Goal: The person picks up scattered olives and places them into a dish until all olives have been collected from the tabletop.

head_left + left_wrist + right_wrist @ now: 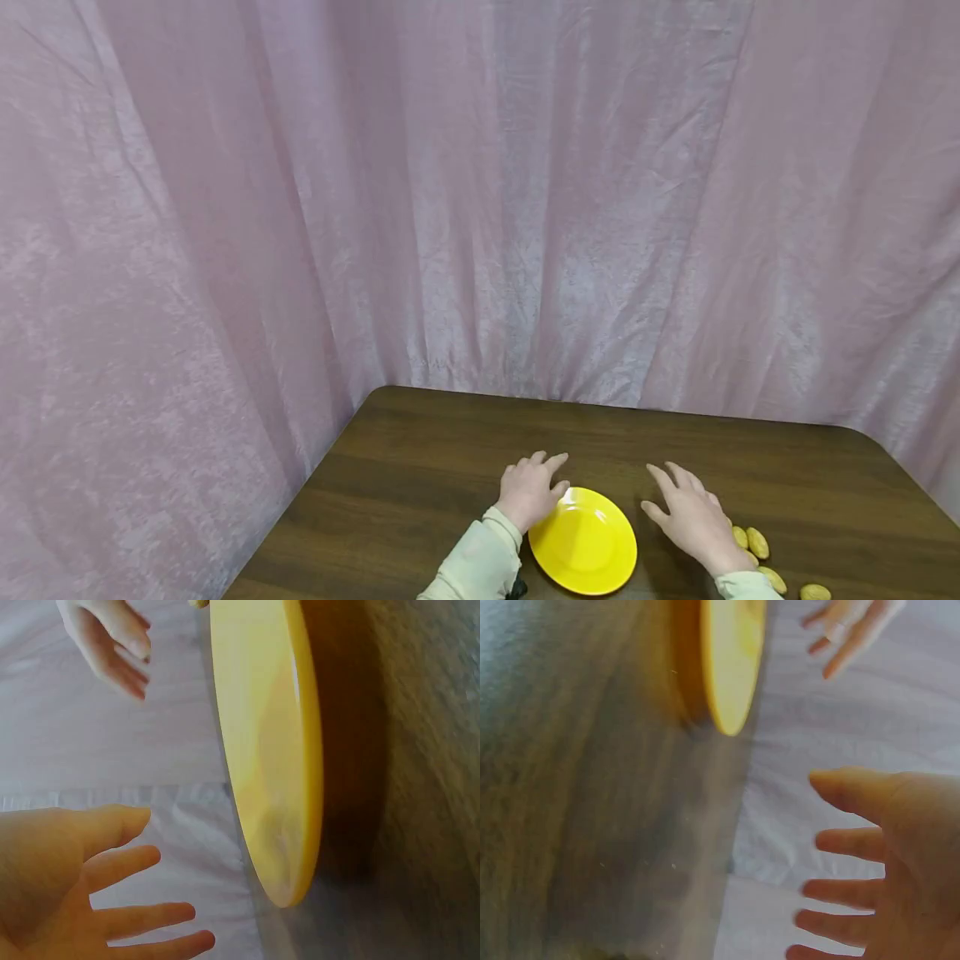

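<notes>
A round yellow plate [583, 543] lies on the brown wooden table [435, 467], with nothing on it. The left hand [527, 492] hovers at the plate's upper left edge, fingers spread and holding nothing; in the left wrist view this hand [97, 885] is beside the plate [262, 735] without gripping it. To the right of the plate, the right hand [692, 518] is held over the table with its fingers spread. The right wrist view shows that hand [870, 862] empty, apart from the plate [733, 667].
Several yellowish, oval, nut-like objects [757, 543] lie beside and partly behind the right hand, one [814, 592] farther right near the bottom of the view. A small dark object [517, 588] shows beside the left sleeve. Pink curtains [480, 208] hang behind the table.
</notes>
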`<state>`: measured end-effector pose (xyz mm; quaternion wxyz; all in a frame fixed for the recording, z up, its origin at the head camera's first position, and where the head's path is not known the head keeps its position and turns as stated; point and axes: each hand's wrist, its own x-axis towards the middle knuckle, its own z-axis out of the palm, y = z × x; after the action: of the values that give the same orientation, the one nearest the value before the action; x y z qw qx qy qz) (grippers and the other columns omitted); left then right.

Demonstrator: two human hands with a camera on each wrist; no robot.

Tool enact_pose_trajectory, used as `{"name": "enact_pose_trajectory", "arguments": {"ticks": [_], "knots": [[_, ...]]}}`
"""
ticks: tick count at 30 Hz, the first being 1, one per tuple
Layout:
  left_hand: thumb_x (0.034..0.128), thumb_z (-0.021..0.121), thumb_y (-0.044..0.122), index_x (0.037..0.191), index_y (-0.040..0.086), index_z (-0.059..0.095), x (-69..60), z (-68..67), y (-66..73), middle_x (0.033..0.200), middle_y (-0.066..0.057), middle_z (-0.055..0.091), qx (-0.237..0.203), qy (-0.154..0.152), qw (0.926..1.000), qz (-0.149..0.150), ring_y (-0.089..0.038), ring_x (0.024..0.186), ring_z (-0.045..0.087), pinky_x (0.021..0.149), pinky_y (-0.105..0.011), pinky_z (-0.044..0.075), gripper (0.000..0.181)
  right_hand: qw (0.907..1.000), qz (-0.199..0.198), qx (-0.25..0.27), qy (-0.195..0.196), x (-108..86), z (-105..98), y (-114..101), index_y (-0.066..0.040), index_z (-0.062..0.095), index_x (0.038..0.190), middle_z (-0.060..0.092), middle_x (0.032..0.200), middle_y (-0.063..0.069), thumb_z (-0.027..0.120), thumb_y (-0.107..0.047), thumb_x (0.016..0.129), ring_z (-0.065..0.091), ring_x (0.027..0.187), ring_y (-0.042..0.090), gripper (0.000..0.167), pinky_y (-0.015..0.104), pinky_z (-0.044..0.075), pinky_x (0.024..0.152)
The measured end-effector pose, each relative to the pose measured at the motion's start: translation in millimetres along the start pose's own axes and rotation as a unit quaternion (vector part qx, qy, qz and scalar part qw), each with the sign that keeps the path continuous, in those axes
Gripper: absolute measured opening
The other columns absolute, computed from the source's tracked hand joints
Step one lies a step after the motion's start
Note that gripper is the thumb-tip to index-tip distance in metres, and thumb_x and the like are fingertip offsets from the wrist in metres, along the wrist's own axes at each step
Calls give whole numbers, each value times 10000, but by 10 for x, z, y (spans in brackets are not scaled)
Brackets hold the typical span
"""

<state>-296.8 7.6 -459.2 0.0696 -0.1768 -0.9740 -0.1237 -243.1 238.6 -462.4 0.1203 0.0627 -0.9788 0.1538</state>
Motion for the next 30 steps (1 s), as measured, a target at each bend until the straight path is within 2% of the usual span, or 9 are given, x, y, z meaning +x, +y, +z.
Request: {"name": "enact_pose_trajectory", "arguments": {"ticks": [4, 8, 13, 17, 20, 23, 25, 28, 30], "knots": [[913, 644, 367, 1344, 308, 568, 6, -11, -43, 1219, -37, 649, -112, 81, 9999, -99, -259, 975, 653, 800, -416, 523, 442, 9997, 112, -43, -206, -7, -96, 66, 0, 531, 1312, 545, 1266, 294, 679, -269, 881, 539, 1129, 494, 529, 615, 452, 815], [900, 661, 357, 1361, 280, 550, 12, -73, -108, 1153, -68, 676, -473, -111, 9984, -297, -268, 890, 661, 740, -421, 534, 480, 9989, 222, 28, -412, -22, -183, 137, 3, 530, 1298, 573, 1235, 301, 672, -269, 888, 591, 1060, 478, 512, 597, 487, 786], [883, 671, 372, 1378, 220, 533, -17, -96, -218, 1197, -102, 676, -935, -703, 9912, -621, -311, 1004, 653, 804, -488, 520, 536, 9975, 383, 119, -586, -101, -230, 214, -8, 542, 1281, 554, 1258, 341, 670, -290, 889, 597, 1048, 507, 499, 608, 499, 767], [863, 685, 386, 1334, 152, 567, -57, -49, -312, 1239, -109, 663, -1112, -975, 9855, -827, -338, 1106, 625, 885, -523, 494, 540, 9948, 505, 161, -873, -158, -218, 272, -1, 565, 1248, 597, 1200, 312, 693, -302, 869, 636, 983, 447, 501, 565, 515, 727], [862, 687, 385, 1313, 117, 576, -83, -19, -378, 1192, -114, 676, -1297, -1114, 9813, -887, -321, 973, 669, 842, -464, 511, 536, 9915, 596, 278, -1122, -194, -201, 321, -12, 588, 1201, 649, 1022, 179, 725, -293, 842, 643, 840, 306, 476, 471, 508, 658], [876, 679, 366, 1321, 97, 566, -103, 2, -436, 1030, -128, 704, -1773, -1367, 9708, -861, -267, 708, 666, 684, -362, 512, 533, 9899, 597, 336, -1239, -231, -190, 366, -43, 611, 1151, 608, 889, 36, 767, -264, 799, 577, 755, 184, 444, 398, 469, 617], [886, 678, 336, 1329, 81, 557, -117, 5, -467, 860, -129, 702, -2201, -1577, 9593, -805, -228, 553, 611, 576, -313, 475, 525, 9894, 555, 337, -1300, -256, -185, 397, -56, 623, 1124, 579, 860, 5, 787, -250, 775, 546, 744, 162, 431, 382, 457, 613], [893, 678, 300, 1323, 69, 556, -127, 16, -499, 656, -108, 655, -2647, -1838, 9437, -746, -194, 506, 579, 499, -284, 444, 504, 9874, 570, 402, -1417, -280, -189, 428, -75, 637, 1100, 566, 852, 0, 803, -218, 751, 526, 752, 158, 413, 372, 452, 621], [890, 683, 275, 1308, 62, 563, -130, 21, -510, 605, -101, 642, -2865, -1927, 9359, -694, -184, 485, 570, 479, -272, 428, 484, 9861, 586, 441, -1494, -296, -190, 451, -80, 641, 1083, 565, 856, 1, 804, -212, 750, 520, 758, 164, 393, 373, 454, 626]]}}
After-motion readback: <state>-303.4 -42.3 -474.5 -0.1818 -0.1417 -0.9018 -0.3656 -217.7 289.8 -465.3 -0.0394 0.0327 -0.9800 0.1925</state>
